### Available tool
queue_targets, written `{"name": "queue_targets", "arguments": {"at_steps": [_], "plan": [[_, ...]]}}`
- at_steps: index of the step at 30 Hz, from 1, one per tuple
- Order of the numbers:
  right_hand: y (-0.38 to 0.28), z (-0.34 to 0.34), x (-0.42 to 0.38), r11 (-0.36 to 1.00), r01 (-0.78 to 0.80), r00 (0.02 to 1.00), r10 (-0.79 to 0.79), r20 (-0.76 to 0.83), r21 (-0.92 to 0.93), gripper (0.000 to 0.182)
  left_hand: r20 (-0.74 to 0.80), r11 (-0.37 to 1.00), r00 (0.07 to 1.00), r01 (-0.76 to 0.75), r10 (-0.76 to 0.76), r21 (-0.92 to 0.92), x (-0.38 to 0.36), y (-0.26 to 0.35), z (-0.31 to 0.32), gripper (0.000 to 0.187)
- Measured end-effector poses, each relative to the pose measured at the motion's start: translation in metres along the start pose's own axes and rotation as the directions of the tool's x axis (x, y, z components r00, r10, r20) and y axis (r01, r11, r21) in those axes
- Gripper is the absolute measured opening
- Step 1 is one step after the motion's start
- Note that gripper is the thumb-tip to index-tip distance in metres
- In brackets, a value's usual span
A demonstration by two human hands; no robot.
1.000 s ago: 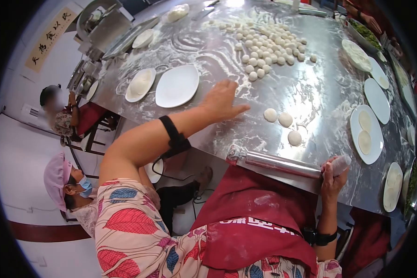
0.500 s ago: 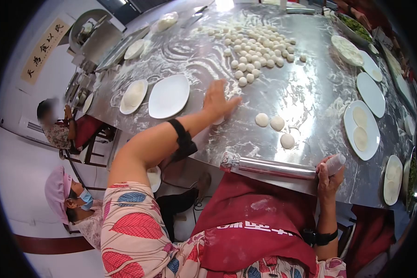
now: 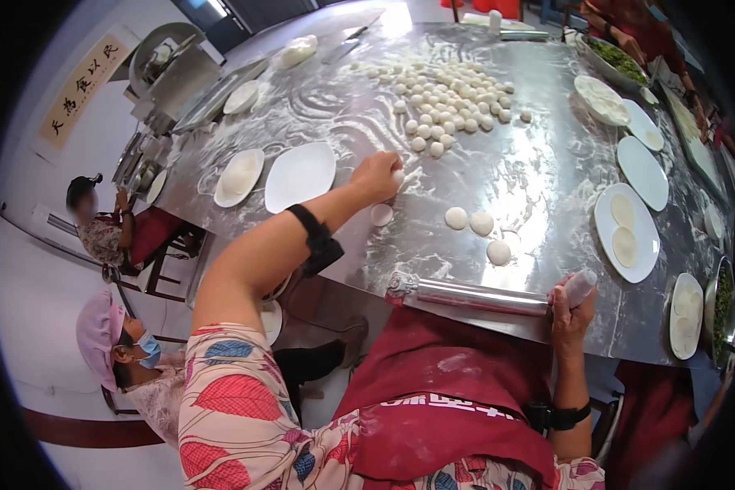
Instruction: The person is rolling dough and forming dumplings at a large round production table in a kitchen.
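on the floured table (image 3: 547, 171), left hand (image 3: 376, 177) grips a dough ball (image 3: 398, 175); right hand (image 3: 568, 304) clasps the rolling pin (image 3: 482, 295).

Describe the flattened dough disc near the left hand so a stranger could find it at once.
Start at the floured steel table and find the left hand closed on a dough ball. Just below its knuckles lies the dough disc, alone. Unlike the three round balls to its right, it is pressed flat.
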State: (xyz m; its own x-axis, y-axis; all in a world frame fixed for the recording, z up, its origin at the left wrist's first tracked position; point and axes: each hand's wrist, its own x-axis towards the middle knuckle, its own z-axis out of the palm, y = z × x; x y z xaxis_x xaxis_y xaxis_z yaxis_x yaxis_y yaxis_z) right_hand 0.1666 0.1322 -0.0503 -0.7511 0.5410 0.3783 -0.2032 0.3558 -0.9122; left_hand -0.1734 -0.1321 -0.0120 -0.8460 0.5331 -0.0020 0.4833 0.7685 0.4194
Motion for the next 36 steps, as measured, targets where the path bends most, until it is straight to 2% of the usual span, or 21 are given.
{"name": "queue_targets", "arguments": {"at_steps": [1, 4, 5, 8, 11, 14, 17, 20, 21, 24, 26, 27, 30, 33, 36], "plan": [[0.0, 0.001, 0.0, 1.0, -0.004, 1.0, 0.003, -0.014, -0.007, 0.023, 0.045, 0.999, 0.998, -0.043, 0.041, 0.034, -0.009, -0.005, -0.006, 0.031], [-0.002, 0.002, 0.0, 0.997, -0.051, 0.999, 0.052, -0.009, 0.061, 0.023, 0.104, 0.999, 0.994, -0.043, 0.043, -0.006, -0.023, -0.006, -0.018, 0.036], [-0.001, 0.0, -0.001, 0.999, -0.042, 0.999, 0.042, 0.018, 0.006, 0.023, 0.103, 0.996, 0.993, -0.067, 0.06, 0.065, -0.024, 0.006, -0.025, 0.052], [-0.002, 0.002, -0.001, 0.997, -0.056, 0.998, 0.056, 0.005, 0.047, 0.025, -0.163, 0.953, 0.966, -0.154, 0.201, 0.259, -0.008, 0.012, 0.003, 0.073], [0.001, 0.003, 0.0, 0.997, -0.03, 0.999, 0.031, -0.023, 0.073, 0.026, -0.023, 0.954, 0.998, -0.054, 0.064, 0.296, -0.003, 0.015, 0.031, 0.088], [-0.002, 0.001, 0.001, 0.998, -0.067, 0.998, 0.067, -0.008, 0.001, 0.026, -0.04, 0.945, 0.988, -0.128, 0.147, 0.302, 0.0, 0.01, 0.039, 0.088], [-0.002, 0.003, 0.005, 1.0, -0.019, 1.0, 0.019, -0.004, 0.0, 0.024, -0.025, 0.94, 0.987, -0.143, 0.159, 0.309, 0.001, 0.008, 0.038, 0.087], [-0.001, -0.001, 0.002, 1.0, -0.013, 1.0, 0.013, 0.017, -0.026, 0.024, 0.069, 0.983, 0.991, -0.123, 0.115, 0.134, 0.02, -0.005, 0.035, 0.085], [-0.004, -0.001, 0.001, 0.999, -0.018, 1.0, 0.019, 0.015, -0.032, 0.022, 0.022, 0.965, 0.966, -0.26, 0.259, 0.043, 0.034, -0.03, 0.043, 0.08], [-0.005, -0.002, -0.001, 0.999, -0.028, 0.999, 0.027, 0.034, 0.03, 0.022, 0.191, 0.933, 0.981, 0.046, 0.025, -0.357, -0.004, 0.001, -0.029, 0.085], [-0.006, -0.001, -0.001, 1.0, -0.024, 0.999, 0.024, 0.031, 0.007, 0.022, 0.365, 0.994, 0.929, -0.088, 0.06, 0.063, -0.022, -0.006, -0.053, 0.089], [-0.007, -0.001, 0.0, 1.0, -0.017, 1.0, 0.017, 0.026, -0.003, 0.022, 0.447, 0.947, 0.893, -0.183, 0.048, 0.265, -0.026, -0.008, -0.062, 0.092], [-0.007, -0.001, 0.002, 0.999, 0.005, 0.999, -0.007, 0.04, 0.035, 0.023, 0.458, 0.874, 0.888, -0.259, 0.047, 0.411, -0.039, -0.026, -0.051, 0.092], [-0.005, -0.001, 0.002, 0.998, 0.028, 0.998, -0.031, 0.056, 0.051, 0.026, 0.505, 0.953, 0.858, -0.224, 0.095, 0.202, -0.024, -0.002, -0.036, 0.086], [-0.003, -0.002, 0.001, 0.998, 0.049, 0.997, -0.05, 0.052, 0.024, 0.027, 0.339, 0.989, 0.93, -0.146, 0.145, -0.024, -0.004, 0.033, 0.0, 0.074]]}}
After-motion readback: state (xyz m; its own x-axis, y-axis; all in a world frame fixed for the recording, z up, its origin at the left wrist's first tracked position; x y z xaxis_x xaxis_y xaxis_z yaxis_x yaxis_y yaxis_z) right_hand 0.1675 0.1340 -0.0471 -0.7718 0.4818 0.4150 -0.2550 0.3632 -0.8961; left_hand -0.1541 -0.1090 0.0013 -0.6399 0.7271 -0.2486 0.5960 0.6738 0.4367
